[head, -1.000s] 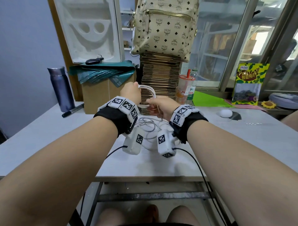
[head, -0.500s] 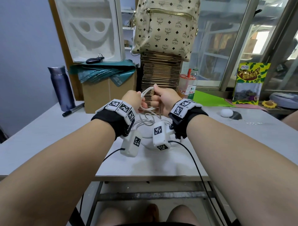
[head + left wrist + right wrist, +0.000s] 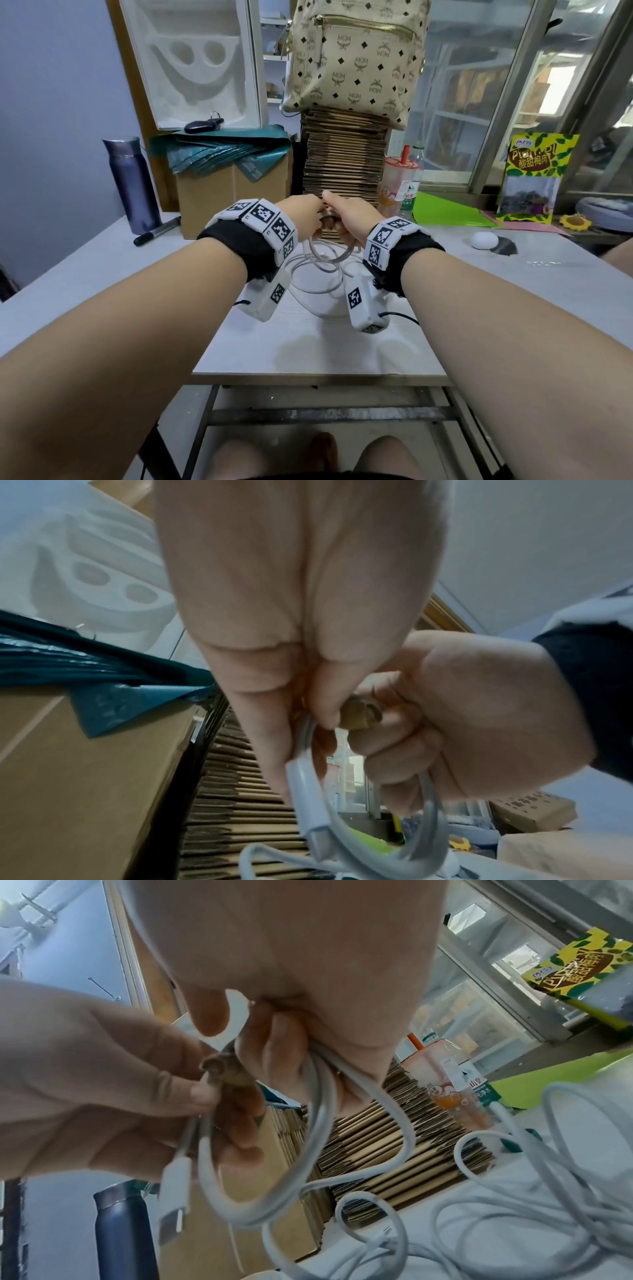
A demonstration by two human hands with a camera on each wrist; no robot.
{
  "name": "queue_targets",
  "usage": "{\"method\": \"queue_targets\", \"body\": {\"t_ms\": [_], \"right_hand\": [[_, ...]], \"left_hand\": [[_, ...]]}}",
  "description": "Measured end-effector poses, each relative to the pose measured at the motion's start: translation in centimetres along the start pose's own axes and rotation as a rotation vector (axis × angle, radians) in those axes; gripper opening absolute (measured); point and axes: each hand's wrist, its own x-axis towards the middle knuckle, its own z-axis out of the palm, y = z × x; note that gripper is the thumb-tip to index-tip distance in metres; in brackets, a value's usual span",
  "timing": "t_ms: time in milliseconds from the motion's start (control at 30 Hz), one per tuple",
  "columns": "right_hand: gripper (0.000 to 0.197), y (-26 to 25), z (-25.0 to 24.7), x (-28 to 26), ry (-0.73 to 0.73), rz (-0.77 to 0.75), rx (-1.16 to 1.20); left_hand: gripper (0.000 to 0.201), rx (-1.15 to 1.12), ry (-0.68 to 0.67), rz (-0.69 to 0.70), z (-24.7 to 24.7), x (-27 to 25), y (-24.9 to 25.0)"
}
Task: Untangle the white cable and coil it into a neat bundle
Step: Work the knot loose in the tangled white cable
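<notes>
White cable (image 3: 322, 1123) held up over the bench (image 3: 325, 346) in both hands, coiling under way.
Left hand (image 3: 301, 214) fingers pinch the loops near the plug (image 3: 174, 1199); right hand (image 3: 352, 219) curls round them. Feed slack evenly, keeping loops matched; cardboard stack (image 3: 342, 161) stands close behind, open room nearer.

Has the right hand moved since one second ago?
Yes. The right hand moved left and away, toward the cardboard stack, meeting the left hand.

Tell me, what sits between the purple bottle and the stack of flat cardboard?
In the head view, a brown cardboard box topped with teal bags stands between the purple bottle and the cardboard stack.
</notes>
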Motion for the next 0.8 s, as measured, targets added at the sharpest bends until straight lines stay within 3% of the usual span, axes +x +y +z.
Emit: {"method": "queue_targets", "body": {"t_ms": [100,200,367,433,533,633,700,800], "right_hand": [[0.050,-0.3,0.1,0.0,0.007,-0.020,-0.005],[0.047,-0.2,-0.6,-0.2,0.014,-0.086,-0.084],[0.019,1.2,-1.0,-0.1,-0.085,-0.122,-0.081],[0.027,1.4,-0.9,-0.2,-0.111,-0.083,-0.094],[0.061,1.3,-1.2,-0.4,-0.031,0.007,-0.145],[0.066,1.6,-1.6,-0.3,0.069,0.019,-0.115],[0.058,1.7,-1.7,-0.2,0.000,-0.031,-0.163],[0.021,1.7,-1.6,0.0,-0.105,-0.041,-0.401]], "left_hand": [[0.024,-0.087,0.044,-0.045,0.1,0.1,-0.4],[0.022,-0.381,0.089,-0.120,0.5,0.3,-1.6],[0.022,-0.682,0.128,-0.181,1.2,0.2,-2.9],[0.025,-0.754,0.151,-0.184,1.3,0.3,-3.1],[0.027,-0.908,0.199,-0.215,1.2,0.3,-3.2],[0.028,-0.989,0.255,-0.237,0.7,0.2,-3.1],[0.027,-1.001,0.312,-0.255,0.3,0.1,-3.2],[0.027,-1.035,0.407,-0.287,-0.3,0.4,-3.6]]}}
